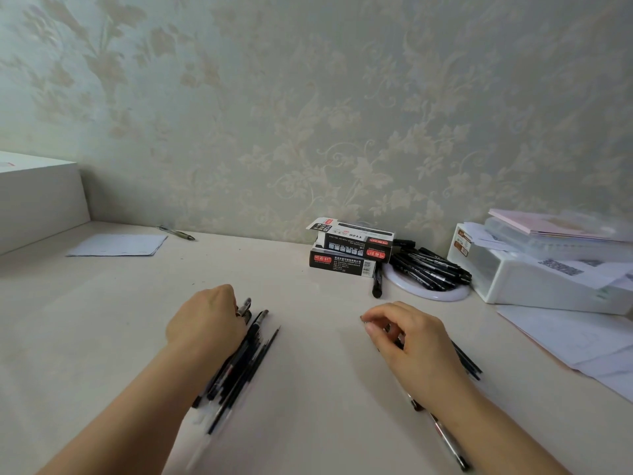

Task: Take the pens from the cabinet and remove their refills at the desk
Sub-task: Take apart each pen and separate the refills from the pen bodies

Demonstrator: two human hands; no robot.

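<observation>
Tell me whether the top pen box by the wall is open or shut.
Open. The upper pen box has its end flap lifted at the left end; it lies on the lower box.

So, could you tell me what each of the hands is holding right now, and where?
The left hand grips a pen near its clip end, over the pile. The right hand has curled fingers over small dark parts; whether it holds any cannot be told.
</observation>
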